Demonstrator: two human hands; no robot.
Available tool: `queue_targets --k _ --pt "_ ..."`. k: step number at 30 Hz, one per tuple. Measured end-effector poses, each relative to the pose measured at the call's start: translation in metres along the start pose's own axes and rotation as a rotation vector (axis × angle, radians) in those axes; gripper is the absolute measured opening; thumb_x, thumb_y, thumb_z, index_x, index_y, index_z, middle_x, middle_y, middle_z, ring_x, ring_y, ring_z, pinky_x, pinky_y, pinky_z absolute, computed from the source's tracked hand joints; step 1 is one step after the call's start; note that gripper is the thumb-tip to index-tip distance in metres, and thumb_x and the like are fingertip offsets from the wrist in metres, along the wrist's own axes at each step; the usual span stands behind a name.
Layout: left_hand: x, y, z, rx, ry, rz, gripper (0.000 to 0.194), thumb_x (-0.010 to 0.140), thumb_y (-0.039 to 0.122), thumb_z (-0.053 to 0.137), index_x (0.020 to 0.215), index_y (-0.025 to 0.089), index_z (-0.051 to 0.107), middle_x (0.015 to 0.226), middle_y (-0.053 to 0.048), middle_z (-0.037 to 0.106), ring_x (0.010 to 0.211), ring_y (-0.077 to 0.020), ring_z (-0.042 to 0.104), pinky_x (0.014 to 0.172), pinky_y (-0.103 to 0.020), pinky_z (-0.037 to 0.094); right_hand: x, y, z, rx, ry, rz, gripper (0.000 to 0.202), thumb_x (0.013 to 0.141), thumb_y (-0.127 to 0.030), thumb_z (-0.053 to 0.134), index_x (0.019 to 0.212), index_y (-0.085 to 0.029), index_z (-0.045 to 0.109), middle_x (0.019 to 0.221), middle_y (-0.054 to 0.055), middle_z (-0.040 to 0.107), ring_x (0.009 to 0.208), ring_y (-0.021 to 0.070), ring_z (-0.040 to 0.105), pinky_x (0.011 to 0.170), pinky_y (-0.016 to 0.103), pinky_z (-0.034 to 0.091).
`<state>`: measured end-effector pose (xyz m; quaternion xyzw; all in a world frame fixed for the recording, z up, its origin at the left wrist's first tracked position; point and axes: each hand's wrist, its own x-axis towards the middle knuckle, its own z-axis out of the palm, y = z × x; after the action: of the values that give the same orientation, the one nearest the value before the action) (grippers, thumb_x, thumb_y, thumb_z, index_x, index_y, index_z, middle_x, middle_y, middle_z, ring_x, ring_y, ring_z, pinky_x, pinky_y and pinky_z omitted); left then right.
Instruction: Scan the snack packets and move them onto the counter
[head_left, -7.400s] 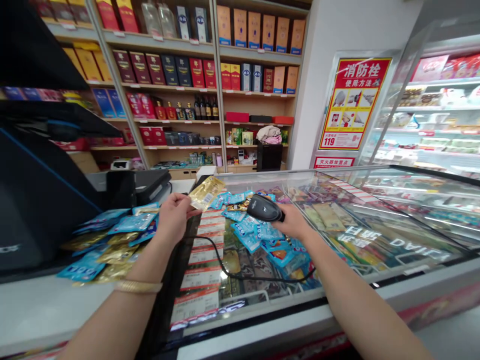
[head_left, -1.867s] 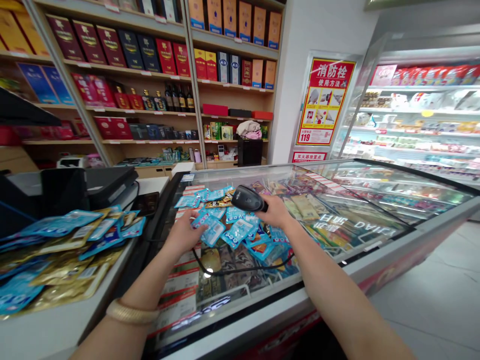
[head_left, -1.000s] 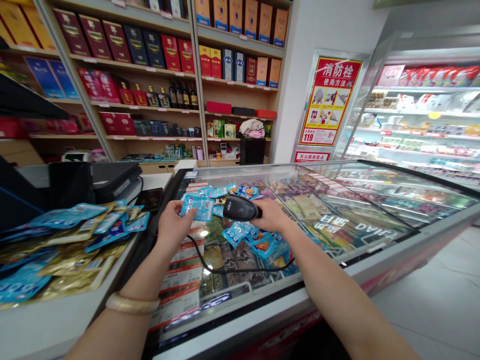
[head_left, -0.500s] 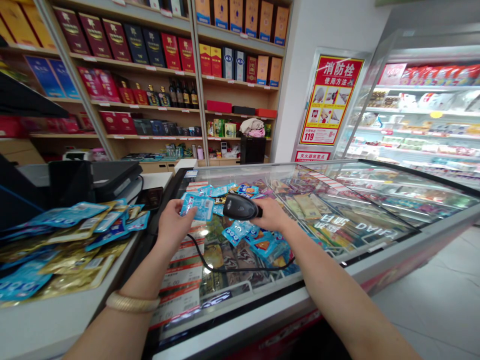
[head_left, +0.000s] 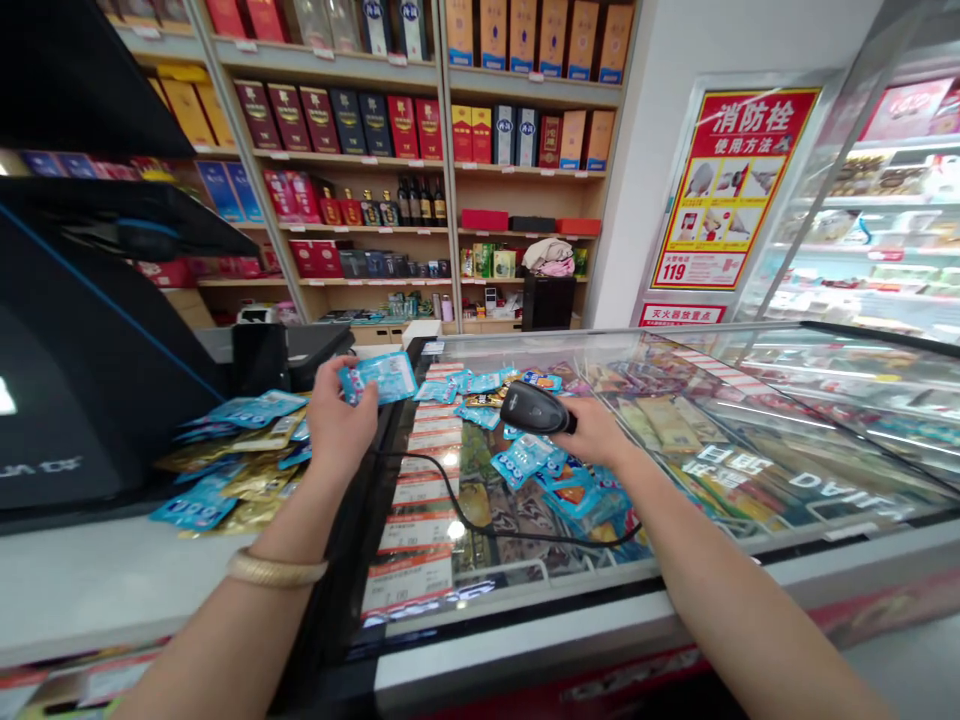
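My left hand (head_left: 341, 415) pinches a light-blue snack packet (head_left: 386, 378) above the left edge of the glass-topped freezer. In my right hand (head_left: 592, 432) is a black barcode scanner (head_left: 534, 407), its head pointing left, its cable looping over the glass. Beneath and around the scanner, several blue packets (head_left: 521, 458) lie on the freezer glass, with a few more behind it. A pile of gold and blue packets (head_left: 259, 475) rests on the white counter left of my left hand.
A black checkout terminal (head_left: 90, 350) stands at the left on the white counter (head_left: 97, 575). The freezer (head_left: 585, 605) spans the middle and right. Shelves of boxes and bottles (head_left: 360, 165) and a red fire-hydrant sign (head_left: 731, 190) are behind it.
My left hand has moved left with the blue packet, away from the scanner and towards the pile. The view has turned left, showing more of the terminal. My right hand still holds the scanner.
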<state>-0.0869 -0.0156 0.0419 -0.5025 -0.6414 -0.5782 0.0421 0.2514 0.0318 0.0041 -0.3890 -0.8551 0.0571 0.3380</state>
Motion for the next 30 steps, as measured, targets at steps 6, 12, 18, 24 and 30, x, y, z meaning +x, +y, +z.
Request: queue_targets --k 6,12,18,24,30 --pt "0.038 -0.028 -0.08 0.384 0.098 -0.152 0.051 0.077 0.037 0.055 0.121 0.012 0.06 0.099 -0.009 0.066 0.087 -0.024 0.059 0.091 -0.041 0.047 0.0 0.002 0.002 0.046 0.042 -0.012 0.037 0.069 -0.024 0.064 0.105 -0.023 0.071 0.096 0.004 0.076 0.087 0.0246 0.071 0.076 0.03 0.05" --pt "0.045 -0.048 -0.112 0.76 -0.08 -0.393 0.062 0.087 0.043 0.034 0.13 0.003 0.05 0.126 -0.029 0.057 0.12 -0.0432 0.05 0.096 -0.056 0.041 0.0 0.008 0.003 0.04 0.049 -0.02 0.042 0.07 -0.026 0.064 0.111 -0.024 0.07 0.093 0.003 0.076 0.083 0.0245 0.071 0.071 0.029 0.05" --pt "0.041 -0.058 -0.112 0.853 -0.167 -0.365 0.07 0.088 0.049 0.03 0.142 0.006 0.041 0.135 -0.032 0.047 0.126 -0.0475 0.042 0.096 -0.057 0.038 0.0 0.009 0.003 0.032 0.073 -0.022 0.041 0.07 -0.027 0.064 0.11 -0.023 0.07 0.093 0.004 0.076 0.086 0.0251 0.071 0.076 0.03 0.05" --pt "0.027 -0.049 -0.104 0.759 0.1 -0.273 0.069 0.083 0.049 0.04 0.139 0.009 0.048 0.136 -0.03 0.04 0.127 -0.0458 0.039 0.099 -0.057 0.035 0.0 0.01 -0.002 0.0 0.081 0.007 0.03 0.069 -0.024 0.061 0.096 -0.02 0.071 0.084 0.005 0.074 0.078 0.0234 0.069 0.069 0.028 0.048" --pt "0.022 -0.025 -0.07 0.589 0.109 -0.051 0.065 0.078 0.045 0.047 0.132 0.01 0.055 0.126 -0.025 0.048 0.124 -0.04 0.042 0.101 -0.054 0.035 0.0 0.008 -0.013 -0.063 0.104 0.062 0.027 0.07 -0.027 0.065 0.095 -0.02 0.071 0.084 0.006 0.074 0.075 0.0225 0.068 0.07 0.029 0.047"
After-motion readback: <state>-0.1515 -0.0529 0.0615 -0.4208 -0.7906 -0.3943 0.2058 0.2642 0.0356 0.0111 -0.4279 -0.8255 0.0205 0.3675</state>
